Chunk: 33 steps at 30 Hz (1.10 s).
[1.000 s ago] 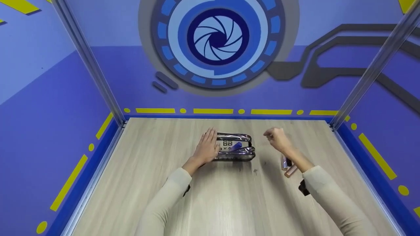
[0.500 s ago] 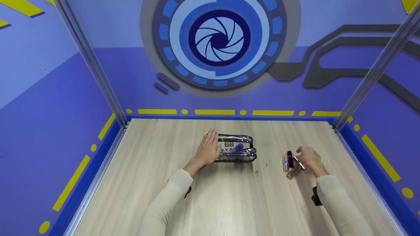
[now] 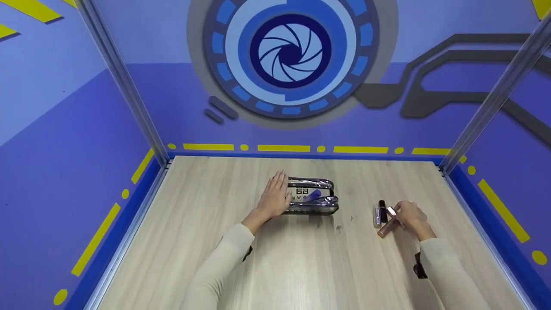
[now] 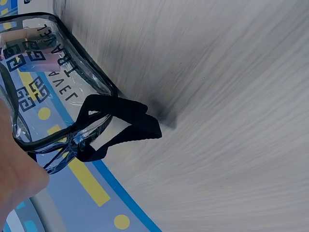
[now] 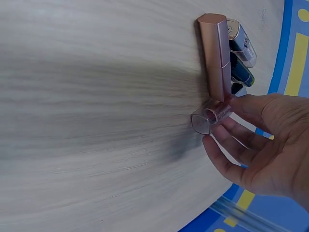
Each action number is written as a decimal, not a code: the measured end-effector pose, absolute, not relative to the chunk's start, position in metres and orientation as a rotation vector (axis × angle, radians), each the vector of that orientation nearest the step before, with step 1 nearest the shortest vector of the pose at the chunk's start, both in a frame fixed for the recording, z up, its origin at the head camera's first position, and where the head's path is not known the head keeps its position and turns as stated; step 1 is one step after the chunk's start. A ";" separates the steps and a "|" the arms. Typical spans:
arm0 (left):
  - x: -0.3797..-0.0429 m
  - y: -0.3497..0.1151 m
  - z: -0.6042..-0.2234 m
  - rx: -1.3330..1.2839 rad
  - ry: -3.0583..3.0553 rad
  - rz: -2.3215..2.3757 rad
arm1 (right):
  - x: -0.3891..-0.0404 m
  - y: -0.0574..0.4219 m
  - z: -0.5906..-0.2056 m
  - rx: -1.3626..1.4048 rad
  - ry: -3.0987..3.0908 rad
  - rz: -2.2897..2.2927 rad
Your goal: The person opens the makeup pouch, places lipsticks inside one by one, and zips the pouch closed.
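My left hand [image 3: 274, 196] rests with straight fingers over the left end of a clear cosmetic pouch [image 3: 316, 208] with black trim. Its top gapes, and a purple-looking tube [image 3: 313, 196] lies inside. In the left wrist view a black strap loop [image 4: 128, 106] sticks out from the pouch's end. At the right, my right hand [image 3: 411, 215] pinches a clear-ended lipstick tube [image 5: 202, 123] between thumb and fingers. That tube lies against a rose-gold lipstick [image 5: 216, 58]. Beside it are a black lipstick [image 5: 241, 71] and a silver, clear-bodied one [image 5: 243, 43].
The wooden table [image 3: 284, 267] is enclosed by blue printed walls [image 3: 172, 99] at the back and sides. Metal posts [image 3: 125, 86] stand at the rear corners. Small dark marks [image 3: 338, 229] show on the tabletop between the pouch and the lipsticks.
My right hand has come from beside the pouch down and right to the lipsticks, and its fingers have closed on the clear-ended tube. The left hand has stayed on the pouch.
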<state>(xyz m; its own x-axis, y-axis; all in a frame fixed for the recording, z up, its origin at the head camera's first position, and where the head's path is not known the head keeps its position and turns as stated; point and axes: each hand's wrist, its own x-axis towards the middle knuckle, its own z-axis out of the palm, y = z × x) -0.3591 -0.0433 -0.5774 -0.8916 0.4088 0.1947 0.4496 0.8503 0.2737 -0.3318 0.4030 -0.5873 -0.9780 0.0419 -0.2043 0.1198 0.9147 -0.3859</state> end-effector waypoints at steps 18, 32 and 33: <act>-0.360 -0.045 -0.578 -0.668 -2.918 -0.457 | -0.326 0.404 -0.598 0.166 3.010 -0.618; -0.361 -0.043 -0.577 -0.664 -2.910 -0.473 | -0.329 0.358 -0.557 -0.107 3.269 -0.719; -0.361 -0.043 -0.577 -0.663 -2.911 -0.474 | -0.330 0.351 -0.552 -0.163 3.289 -0.733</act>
<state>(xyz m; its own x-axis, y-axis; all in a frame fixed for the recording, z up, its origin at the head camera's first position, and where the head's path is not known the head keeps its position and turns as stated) -0.3607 -0.0433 -0.5774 -0.8971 0.4023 0.1827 0.4395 0.8552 0.2747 -0.3297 0.3509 -0.5525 -0.9686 -0.0428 0.2448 -0.1427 0.9022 -0.4069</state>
